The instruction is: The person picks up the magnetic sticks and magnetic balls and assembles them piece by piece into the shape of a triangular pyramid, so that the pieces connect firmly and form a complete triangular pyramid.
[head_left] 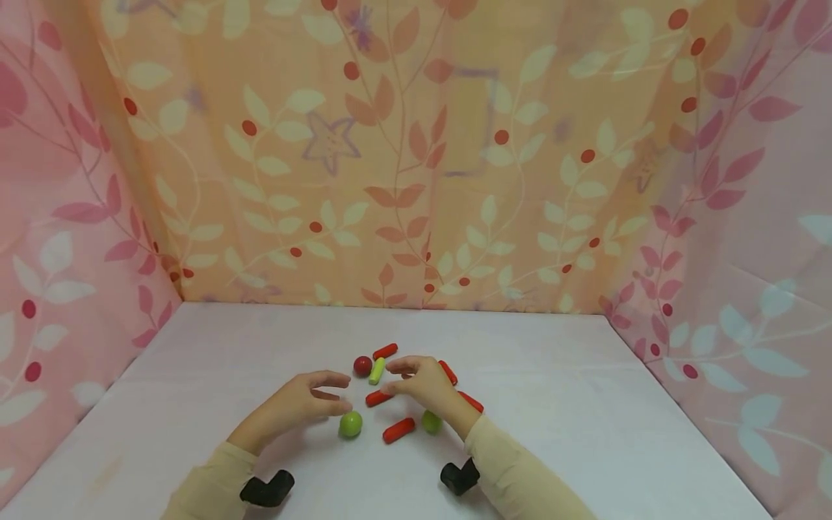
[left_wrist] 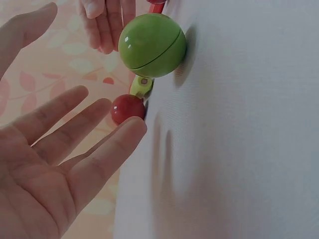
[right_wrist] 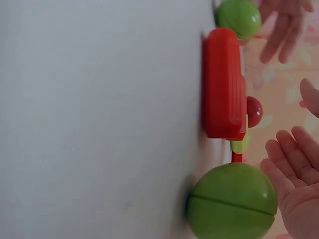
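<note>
My left hand (head_left: 300, 399) hovers at the left of a loose group of toys, fingers spread and palm facing inward. Just below its thumb lies a green ball (head_left: 351, 425) with a seam line round it, apart from the palm in the left wrist view. Over the right side of the group is my right hand (head_left: 425, 383), fingers loosely extended and holding nothing. Its thumb is near a red stick (head_left: 375, 399); whether they touch I cannot tell. A second green ball (head_left: 432, 422) sits under the right wrist. Between the hands' fingertips are a red ball (head_left: 362, 366) and a yellow-green stick (head_left: 378, 371).
More red sticks lie around: one in front (head_left: 399, 430), one at the back (head_left: 386, 351), and two partly covered by the right hand and forearm. Black wrist devices (head_left: 268, 489) sit under both sleeves. Patterned curtains (head_left: 416, 159) enclose the white table (head_left: 552, 361).
</note>
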The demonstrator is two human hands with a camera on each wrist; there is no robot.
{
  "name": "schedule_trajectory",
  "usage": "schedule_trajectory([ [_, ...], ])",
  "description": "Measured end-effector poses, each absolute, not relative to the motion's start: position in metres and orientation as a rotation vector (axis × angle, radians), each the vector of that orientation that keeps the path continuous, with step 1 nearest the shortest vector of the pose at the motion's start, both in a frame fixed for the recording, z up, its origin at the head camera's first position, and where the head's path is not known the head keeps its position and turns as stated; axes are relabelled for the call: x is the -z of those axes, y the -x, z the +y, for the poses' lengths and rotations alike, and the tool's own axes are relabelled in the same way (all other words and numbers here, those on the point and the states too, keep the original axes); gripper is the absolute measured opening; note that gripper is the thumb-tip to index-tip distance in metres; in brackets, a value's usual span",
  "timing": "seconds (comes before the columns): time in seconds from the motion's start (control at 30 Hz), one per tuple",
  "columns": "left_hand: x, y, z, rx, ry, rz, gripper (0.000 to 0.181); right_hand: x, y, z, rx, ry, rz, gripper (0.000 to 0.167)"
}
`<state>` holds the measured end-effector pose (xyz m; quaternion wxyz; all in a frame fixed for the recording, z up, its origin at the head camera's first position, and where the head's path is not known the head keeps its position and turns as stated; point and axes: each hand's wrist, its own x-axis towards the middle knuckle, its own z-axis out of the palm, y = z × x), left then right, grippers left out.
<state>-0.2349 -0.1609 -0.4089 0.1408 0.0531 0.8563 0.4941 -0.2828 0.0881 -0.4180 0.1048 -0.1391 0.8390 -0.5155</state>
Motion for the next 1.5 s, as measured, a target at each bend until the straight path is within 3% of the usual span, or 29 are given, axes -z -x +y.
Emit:
schedule_trajectory([
  [0.73, 0.421, 0.237, -0.159, -1.389, -0.323, 2.39, 0.05, 0.425, 0.292, 0.083, 1.436, 0.258, 2.454, 0.03],
  [1.5, 0.425, 0.236, -0.15, -1.302, -0.232, 2.468, 0.032, 0.426, 0.291, 0.074, 1.299, 0.2, 2.501, 0.016],
])
